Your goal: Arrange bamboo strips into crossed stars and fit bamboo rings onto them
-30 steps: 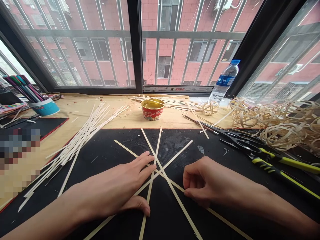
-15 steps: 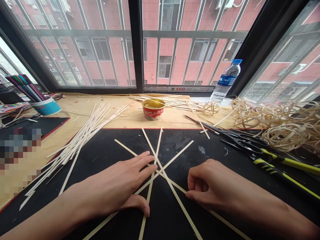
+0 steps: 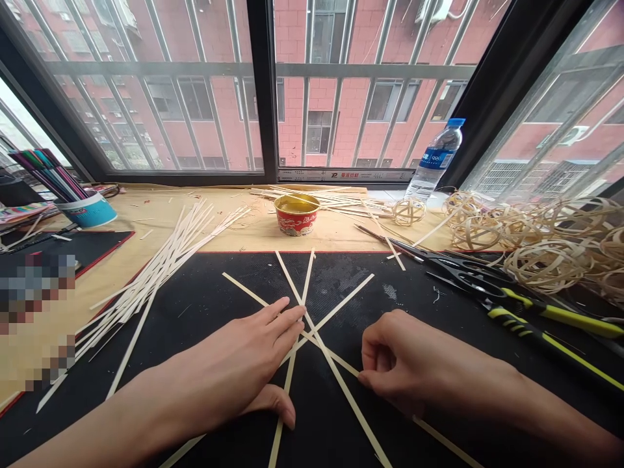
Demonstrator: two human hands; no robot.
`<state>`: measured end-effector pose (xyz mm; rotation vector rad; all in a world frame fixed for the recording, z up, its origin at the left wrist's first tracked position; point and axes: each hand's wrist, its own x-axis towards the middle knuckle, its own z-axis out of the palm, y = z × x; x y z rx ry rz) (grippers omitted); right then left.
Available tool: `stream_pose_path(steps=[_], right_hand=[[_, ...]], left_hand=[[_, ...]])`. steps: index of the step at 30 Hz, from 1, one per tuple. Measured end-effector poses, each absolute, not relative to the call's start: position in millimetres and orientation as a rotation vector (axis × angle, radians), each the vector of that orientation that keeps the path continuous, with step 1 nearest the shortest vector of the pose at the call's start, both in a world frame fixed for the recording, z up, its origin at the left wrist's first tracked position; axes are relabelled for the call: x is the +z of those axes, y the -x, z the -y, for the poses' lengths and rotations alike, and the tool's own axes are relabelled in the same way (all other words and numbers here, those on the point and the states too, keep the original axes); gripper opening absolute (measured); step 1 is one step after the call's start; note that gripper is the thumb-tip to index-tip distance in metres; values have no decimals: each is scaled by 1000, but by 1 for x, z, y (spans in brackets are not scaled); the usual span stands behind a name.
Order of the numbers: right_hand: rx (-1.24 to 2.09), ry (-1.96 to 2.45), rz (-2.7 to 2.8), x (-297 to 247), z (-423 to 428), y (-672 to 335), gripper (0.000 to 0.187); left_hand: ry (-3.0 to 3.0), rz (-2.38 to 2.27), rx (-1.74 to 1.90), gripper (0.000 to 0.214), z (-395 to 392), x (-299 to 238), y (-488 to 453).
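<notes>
Strips: Thin flat bamboo strips [image 3: 356,403] lie crossed in a star on a black mat [image 3: 205,279].

Handling: They are judged light, springy and apt to slide apart, so the crossing is best pressed down and held there.

Left hand: The left hand [image 3: 229,354] is laid over the crossing, its fingers [image 3: 287,318] flat, slightly apart and not clamped.

Right hand: The right hand [image 3: 404,364] is held just beside the crossing, its fingers curled together with the tips at a strip; whether that strip is pinched cannot be told.

Around: A loose bundle [image 3: 160,279] of strips lies left of the mat. Shears [image 3: 550,312] and coils [image 3: 546,266] of cane lie to the right, and a red bowl [image 3: 296,224] stands beyond.
</notes>
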<state>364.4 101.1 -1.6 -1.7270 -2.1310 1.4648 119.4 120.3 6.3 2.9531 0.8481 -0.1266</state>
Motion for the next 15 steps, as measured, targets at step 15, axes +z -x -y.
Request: stream_pose_path(steps=[15], right_hand=[[1064,1152,2350,0,-109,-360,38]], left_hand=[[-2901,-843,-158,84,-121,9,-120]])
